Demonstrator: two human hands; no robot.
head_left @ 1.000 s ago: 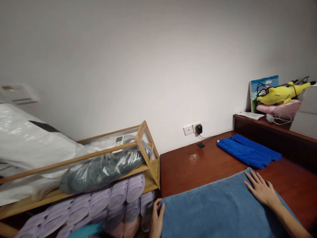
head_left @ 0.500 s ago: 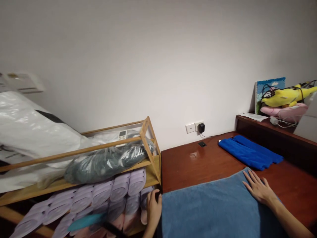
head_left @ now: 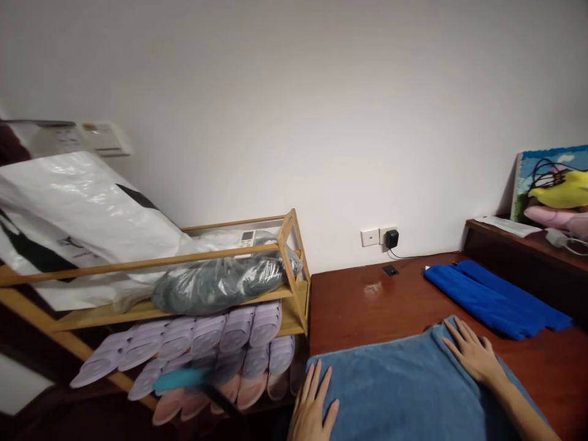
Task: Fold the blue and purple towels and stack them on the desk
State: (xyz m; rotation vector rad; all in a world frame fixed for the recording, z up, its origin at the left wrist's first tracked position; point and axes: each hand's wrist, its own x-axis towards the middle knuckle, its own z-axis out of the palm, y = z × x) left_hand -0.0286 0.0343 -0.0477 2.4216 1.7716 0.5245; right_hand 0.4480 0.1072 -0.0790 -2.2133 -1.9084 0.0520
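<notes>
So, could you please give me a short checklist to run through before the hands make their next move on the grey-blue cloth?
1. Left hand on the grey-blue cloth, near its far left corner: ok, fingers spread on top.
2. Right hand at the far right corner: ok, laid on the cloth with the fingers spread.
3. Cloth smooth: not ok, it ripples beside the right hand.
4. Bright blue cloth apart from the grey-blue one: ok, bare tabletop shows between them.
5. Charger and its cord away from the cloth: ok, they sit back by the wall.
6. Near edge straight: cannot tell, it falls outside the picture.
</notes>
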